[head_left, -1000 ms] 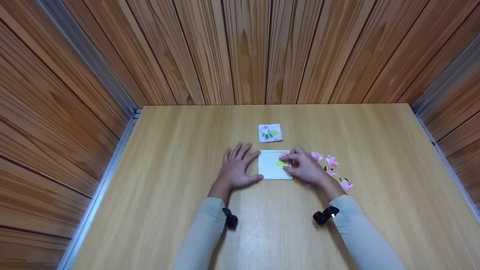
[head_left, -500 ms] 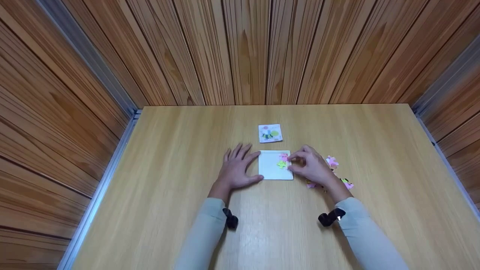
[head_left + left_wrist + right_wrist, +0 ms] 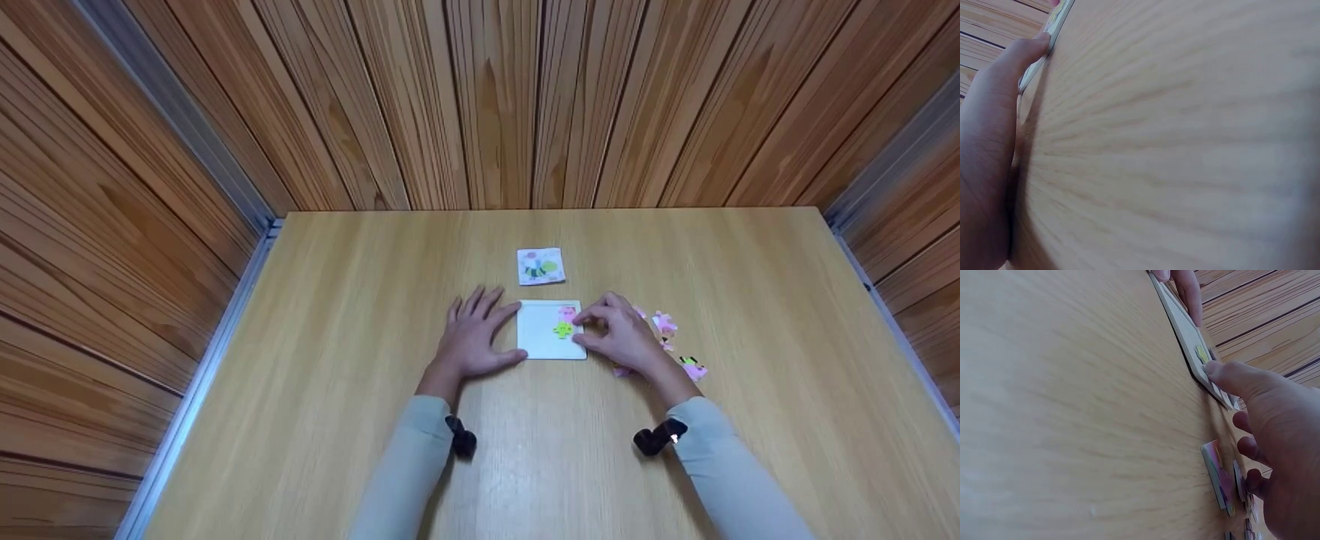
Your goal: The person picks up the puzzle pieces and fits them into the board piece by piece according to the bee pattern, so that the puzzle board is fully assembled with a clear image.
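Fingers, L hand [image 3: 474, 341]: were spread apart, touched white tray [image 3: 535, 337] at L edge.
R hand [image 3: 619, 334]: at R edge, couldn't tell if pinching.
Yel-grn pc [image 3: 562, 330]: lay inside.

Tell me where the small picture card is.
In the head view, the picture card lies on the table, right of the image centre, just beyond the white tray.

Booth-like workspace — wood-plank walls [image 3: 495, 105], metal framing [image 3: 185, 112] around wood-grain tabletop [image 3: 352, 300].
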Demonstrator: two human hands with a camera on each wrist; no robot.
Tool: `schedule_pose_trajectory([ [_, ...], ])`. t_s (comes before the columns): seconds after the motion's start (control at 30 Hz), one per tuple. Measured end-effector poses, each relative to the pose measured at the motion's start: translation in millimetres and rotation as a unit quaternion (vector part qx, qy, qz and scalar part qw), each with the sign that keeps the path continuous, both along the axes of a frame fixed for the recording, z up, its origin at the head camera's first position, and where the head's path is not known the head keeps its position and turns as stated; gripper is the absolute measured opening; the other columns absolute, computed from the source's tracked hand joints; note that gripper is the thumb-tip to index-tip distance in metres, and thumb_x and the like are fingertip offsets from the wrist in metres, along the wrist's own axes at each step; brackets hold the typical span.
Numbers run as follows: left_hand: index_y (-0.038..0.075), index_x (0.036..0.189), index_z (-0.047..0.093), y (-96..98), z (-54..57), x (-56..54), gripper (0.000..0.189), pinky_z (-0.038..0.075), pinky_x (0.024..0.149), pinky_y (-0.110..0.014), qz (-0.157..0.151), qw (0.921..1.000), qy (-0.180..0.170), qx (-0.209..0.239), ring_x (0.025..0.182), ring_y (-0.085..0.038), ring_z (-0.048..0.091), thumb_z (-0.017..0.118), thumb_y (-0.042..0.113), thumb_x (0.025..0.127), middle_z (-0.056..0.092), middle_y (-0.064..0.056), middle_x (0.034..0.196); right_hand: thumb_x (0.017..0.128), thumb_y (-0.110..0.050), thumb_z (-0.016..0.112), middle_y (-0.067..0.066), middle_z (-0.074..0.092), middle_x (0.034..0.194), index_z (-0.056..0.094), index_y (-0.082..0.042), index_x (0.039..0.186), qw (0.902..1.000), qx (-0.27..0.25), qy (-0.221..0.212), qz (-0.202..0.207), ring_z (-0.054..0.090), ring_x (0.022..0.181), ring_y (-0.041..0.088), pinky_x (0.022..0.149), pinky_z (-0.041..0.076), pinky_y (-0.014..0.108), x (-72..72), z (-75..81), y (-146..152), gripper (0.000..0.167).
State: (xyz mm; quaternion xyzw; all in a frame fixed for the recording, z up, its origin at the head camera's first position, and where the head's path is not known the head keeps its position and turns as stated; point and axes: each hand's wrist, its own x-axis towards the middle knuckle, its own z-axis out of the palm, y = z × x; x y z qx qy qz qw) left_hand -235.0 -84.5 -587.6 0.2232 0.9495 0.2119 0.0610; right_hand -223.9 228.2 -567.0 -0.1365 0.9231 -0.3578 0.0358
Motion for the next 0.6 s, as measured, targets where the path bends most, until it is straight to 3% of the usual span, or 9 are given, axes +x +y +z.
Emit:
schedule_pose_trajectory([
  [0.3,0.035,0.174,0.043,-0.1,1.1,0.9,0.094,0.008,0.140,-0.076,0.001,1.0000,0.001,0.000,0.179,-0.043,0.014,0.061,0.081,0.094,0.025,-0.007,0.190,0.098,-0.027,0.089,0.011,0.062,0.124,0.083,-0.016,0.127,1.0000,0.001,-0.002,-0.006,0.054,0.112,0.027,0.093,0.041,0.038,-0.7,0.2,-3.5,0.032],
  [0.6,0.035,0.173,0.045,0.0,0.9,0.5,0.094,0.010,0.140,-0.076,0.000,1.0000,0.005,0.003,0.179,-0.043,0.015,0.062,0.081,0.094,0.027,-0.007,0.190,0.100,-0.031,0.087,0.015,0.059,0.137,0.084,-0.020,0.132,0.9995,0.003,0.025,-0.019,0.044,0.128,0.036,0.107,0.032,0.054,-4.6,-3.2,-7.6,0.034],
])
